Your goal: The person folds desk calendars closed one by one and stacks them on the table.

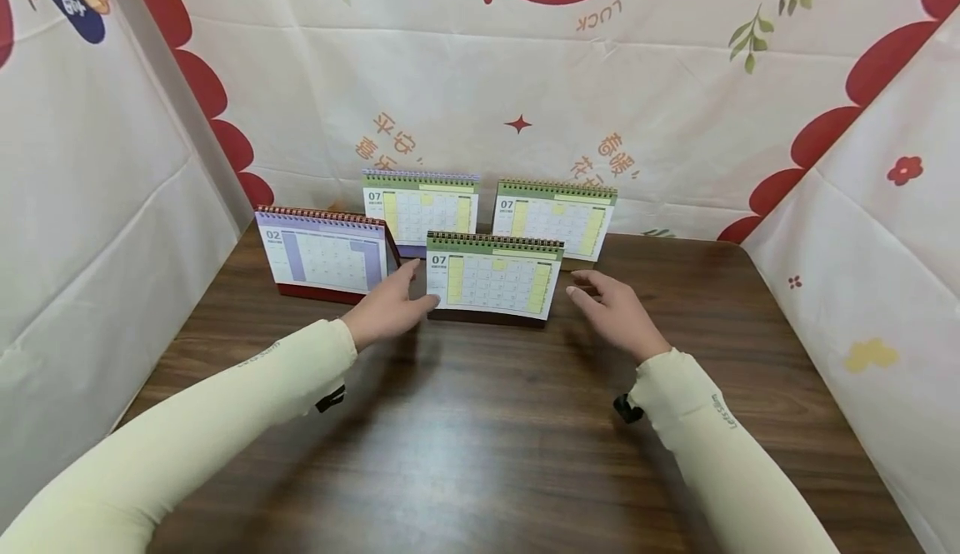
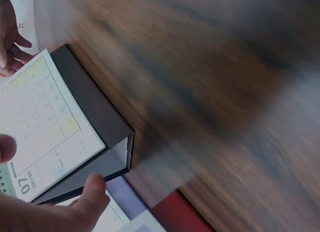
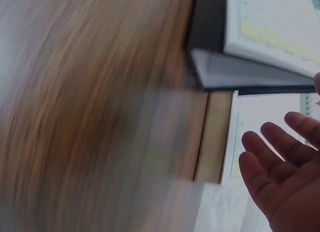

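A desk calendar (image 1: 495, 283) with a black base and a page marked 07 stands upright on the table between my two hands. At its left end is my left hand (image 1: 392, 304), thumb and fingers spread; the thumb tip overlaps the page's edge in the head view, and I cannot tell whether it touches. My right hand (image 1: 618, 312) is beside the right end, a small gap away. Its fingers (image 3: 280, 152) are loosely bent, with nothing held, in the right wrist view. The calendar's open triangular side (image 2: 112, 159) faces the left hand.
To the left stands a red-based calendar (image 1: 322, 254) marked 02. Behind are a purple-based calendar (image 1: 420, 212) and a tan-based calendar (image 1: 555, 217), both showing 07. All are on a brown wooden table (image 1: 480, 437), with printed white cloth (image 1: 480, 79) around it.
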### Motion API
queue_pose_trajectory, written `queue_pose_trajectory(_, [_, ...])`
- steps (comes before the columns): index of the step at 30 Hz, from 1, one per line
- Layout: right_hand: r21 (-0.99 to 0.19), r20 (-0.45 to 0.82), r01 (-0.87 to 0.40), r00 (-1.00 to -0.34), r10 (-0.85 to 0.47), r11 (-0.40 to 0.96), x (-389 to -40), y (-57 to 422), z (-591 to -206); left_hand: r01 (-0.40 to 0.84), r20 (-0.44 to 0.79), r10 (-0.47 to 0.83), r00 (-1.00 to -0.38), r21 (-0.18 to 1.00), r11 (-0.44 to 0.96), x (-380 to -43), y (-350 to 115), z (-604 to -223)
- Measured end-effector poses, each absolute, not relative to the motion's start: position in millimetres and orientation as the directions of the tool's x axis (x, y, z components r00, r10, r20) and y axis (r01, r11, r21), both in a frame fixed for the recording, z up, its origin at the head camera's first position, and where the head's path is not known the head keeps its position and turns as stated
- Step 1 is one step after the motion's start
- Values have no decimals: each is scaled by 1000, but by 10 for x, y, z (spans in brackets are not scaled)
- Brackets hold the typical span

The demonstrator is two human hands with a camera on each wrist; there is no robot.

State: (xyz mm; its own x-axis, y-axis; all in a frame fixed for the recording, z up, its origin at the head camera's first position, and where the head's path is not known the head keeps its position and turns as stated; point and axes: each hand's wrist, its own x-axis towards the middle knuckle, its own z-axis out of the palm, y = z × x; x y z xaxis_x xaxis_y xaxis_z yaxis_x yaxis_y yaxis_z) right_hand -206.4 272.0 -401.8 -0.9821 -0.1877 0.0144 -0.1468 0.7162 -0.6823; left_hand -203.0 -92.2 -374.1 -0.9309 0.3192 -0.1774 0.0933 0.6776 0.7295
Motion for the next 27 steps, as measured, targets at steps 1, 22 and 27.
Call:
queue_pose_trajectory(1, [-696, 13, -138, -984, -179, 704, -2070, 2688, -4012, 84, -174, 312, -934, 743, 664, -2050, -914, -3748])
queue_pose_trajectory(22, [-974, -39, 36, -999, -10, 225, -2173, 2240, -4050, -204, -230, 173, -958, 966, 158, -2301, -712, -3888])
queue_pose_trajectory(27, [-983, -48, 48, -999, 2, 175, -2180, 2223, -4064, -181, -208, 183, -961, 971, 153, -2299, -670, -3932])
